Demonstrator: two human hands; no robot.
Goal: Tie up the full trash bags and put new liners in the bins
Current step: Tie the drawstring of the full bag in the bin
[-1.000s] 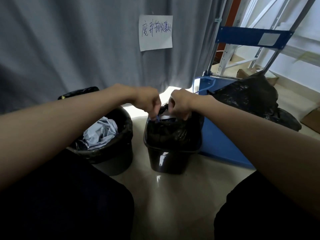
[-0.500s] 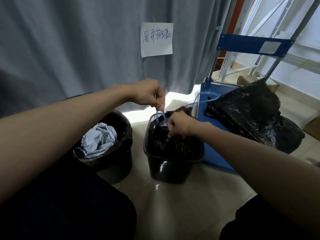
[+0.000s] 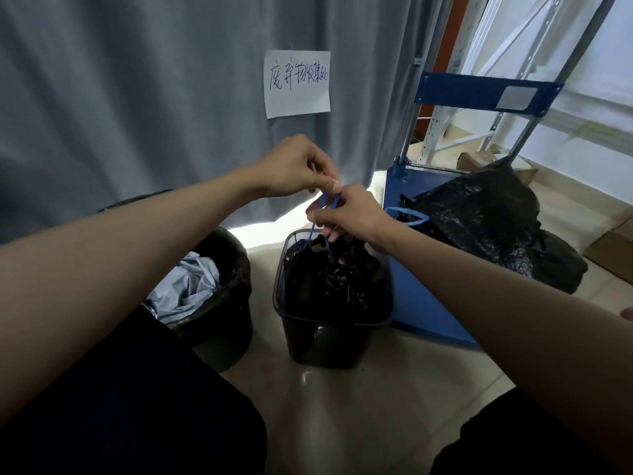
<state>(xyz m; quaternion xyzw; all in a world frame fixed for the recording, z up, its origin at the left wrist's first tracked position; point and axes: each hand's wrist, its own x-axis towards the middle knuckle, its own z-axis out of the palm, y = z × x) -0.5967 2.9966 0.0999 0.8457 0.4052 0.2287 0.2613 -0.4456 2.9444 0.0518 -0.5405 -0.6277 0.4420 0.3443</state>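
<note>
Right hand (image 3: 349,214) now higher, blue drawstring (image 3: 325,204) between pinching fingers (image 3: 330,184).

Square bin (image 3: 330,341) at centre on the floor (image 3: 394,399), gathered trash bag (image 3: 337,275) in it. Round bin (image 3: 219,303) just left of it, crumpled paper (image 3: 190,286) inside. Cart (image 3: 424,303) touching the square bin's right side, tied bags (image 3: 486,224) on its deck. Curtain (image 3: 137,97) behind both bins, paper note (image 3: 297,84) on it. Both hands (image 3: 298,166) (image 3: 349,214) above the square bin, close together, drawstring (image 3: 325,204) between.
</note>
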